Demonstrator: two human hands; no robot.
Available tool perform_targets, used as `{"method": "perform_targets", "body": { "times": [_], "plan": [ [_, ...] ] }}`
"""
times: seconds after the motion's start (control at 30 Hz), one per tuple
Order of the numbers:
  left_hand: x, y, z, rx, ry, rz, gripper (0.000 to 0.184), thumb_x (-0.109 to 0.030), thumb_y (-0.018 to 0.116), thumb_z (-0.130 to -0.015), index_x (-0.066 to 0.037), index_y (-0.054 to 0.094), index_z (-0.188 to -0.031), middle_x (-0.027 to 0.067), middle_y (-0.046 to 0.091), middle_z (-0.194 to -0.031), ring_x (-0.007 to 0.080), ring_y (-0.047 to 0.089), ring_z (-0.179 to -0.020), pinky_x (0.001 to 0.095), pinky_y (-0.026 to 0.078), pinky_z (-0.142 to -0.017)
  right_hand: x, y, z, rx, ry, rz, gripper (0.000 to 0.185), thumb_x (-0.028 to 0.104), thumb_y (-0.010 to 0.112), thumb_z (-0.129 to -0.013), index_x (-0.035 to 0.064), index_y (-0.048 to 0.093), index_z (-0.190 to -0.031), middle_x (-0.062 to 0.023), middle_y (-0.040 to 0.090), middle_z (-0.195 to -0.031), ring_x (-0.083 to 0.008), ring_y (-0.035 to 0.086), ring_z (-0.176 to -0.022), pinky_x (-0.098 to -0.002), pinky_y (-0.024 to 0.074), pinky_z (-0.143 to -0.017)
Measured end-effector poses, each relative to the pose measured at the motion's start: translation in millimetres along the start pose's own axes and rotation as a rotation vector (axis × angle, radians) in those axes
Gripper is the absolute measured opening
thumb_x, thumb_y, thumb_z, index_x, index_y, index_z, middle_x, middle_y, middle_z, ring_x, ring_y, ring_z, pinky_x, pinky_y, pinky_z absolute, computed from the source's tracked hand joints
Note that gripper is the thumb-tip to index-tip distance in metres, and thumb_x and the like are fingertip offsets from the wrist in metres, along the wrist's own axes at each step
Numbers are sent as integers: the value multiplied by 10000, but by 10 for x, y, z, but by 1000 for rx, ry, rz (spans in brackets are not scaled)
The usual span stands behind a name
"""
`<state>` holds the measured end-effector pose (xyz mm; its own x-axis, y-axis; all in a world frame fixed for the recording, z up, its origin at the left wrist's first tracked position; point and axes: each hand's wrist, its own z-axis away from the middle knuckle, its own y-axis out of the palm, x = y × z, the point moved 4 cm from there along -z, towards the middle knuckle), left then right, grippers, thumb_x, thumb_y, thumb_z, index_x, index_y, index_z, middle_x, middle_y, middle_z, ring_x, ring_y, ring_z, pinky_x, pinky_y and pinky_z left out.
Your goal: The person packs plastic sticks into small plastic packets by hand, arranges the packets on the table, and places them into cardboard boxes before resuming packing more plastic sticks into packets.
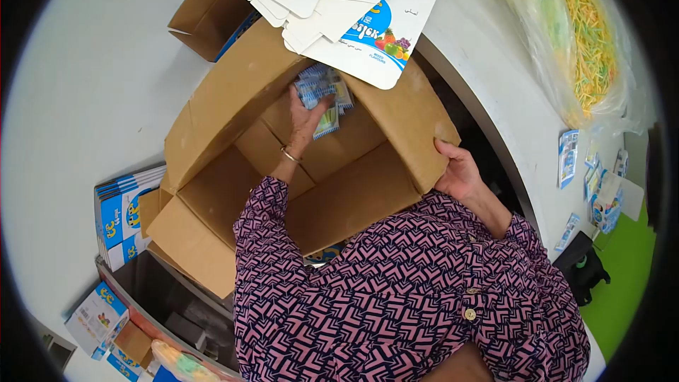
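Note:
A big brown cardboard box [346,194] stands open in front of me, tilted towards my body. Inside it, near the far corner, my left hand [305,114] is closed around several small blue-and-white sachets [317,85]. A greenish sachet [327,122] shows just below the fingers; whether it is gripped or lies loose I cannot tell. My right hand [458,170] grips the box's right edge, thumb on the outer face and the other fingers partly hidden. The deeper part of the box is in shadow.
Flat printed cartons [375,35] overlap the box's far edge. Folded cartons [122,216] stand at left above a dark bin [163,290]. A clear bag of yellow-green strips [590,42] and loose sachets [568,159] lie on the right table [495,64].

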<state>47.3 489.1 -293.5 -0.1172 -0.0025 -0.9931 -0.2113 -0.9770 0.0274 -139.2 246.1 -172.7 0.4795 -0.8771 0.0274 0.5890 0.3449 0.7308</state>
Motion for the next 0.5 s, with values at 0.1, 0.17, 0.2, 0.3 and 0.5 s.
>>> {"method": "perform_targets", "body": {
  "times": [0.1, 0.17, 0.2, 0.3, 0.5],
  "plan": [
    [-289, 108, 168, 84, -26, -143, 623, -72, 748, -759, -2, 374, -1252, 115, 592, -1080, 174, 602, -962, 310, 513, -827, 15, 7, 2, -35, -41, 15, 485, 189, 566, -896, 21, 442, -1333, -133, 537, -1309, -268, 513, -1211, -434, 359, -1057],
    [-338, 54, 271, 51, 45, -202, 644, -91, 759, -751, 9, 369, -1254, 123, 582, -1091, 178, 599, -969, 311, 506, -843, 17, -8, -13, -47, -50, 10, 481, 188, 564, -896, 19, 444, -1331, -135, 536, -1310, -272, 516, -1208, -436, 362, -1054],
    [-374, 30, 293, 22, 114, -264, 667, -109, 770, -744, 19, 363, -1256, 132, 572, -1101, 183, 596, -976, 312, 498, -859, 16, -11, -18, -58, -58, 0, 477, 186, 563, -897, 17, 446, -1328, -137, 535, -1311, -276, 518, -1205, -439, 366, -1051],
    [-374, 53, 296, -67, 81, -178, 693, -145, 782, -738, 10, 360, -1266, 136, 554, -1127, 193, 577, -1013, 312, 480, -882, 7, 16, -2, -84, -89, 14, 478, 185, 569, -892, 16, 450, -1323, -142, 539, -1304, -282, 521, -1199, -444, 370, -1047],
    [-263, 374, 1, -57, 137, -282, 730, -186, 784, -730, -2, 350, -1287, 191, 540, -1126, 257, 564, -1008, 347, 466, -877, 10, -69, 41, -123, -91, -12, 470, 185, 599, -869, 21, 488, -1295, -155, 572, -1259, -300, 541, -1171, -453, 380, -1039]
  ]
}}
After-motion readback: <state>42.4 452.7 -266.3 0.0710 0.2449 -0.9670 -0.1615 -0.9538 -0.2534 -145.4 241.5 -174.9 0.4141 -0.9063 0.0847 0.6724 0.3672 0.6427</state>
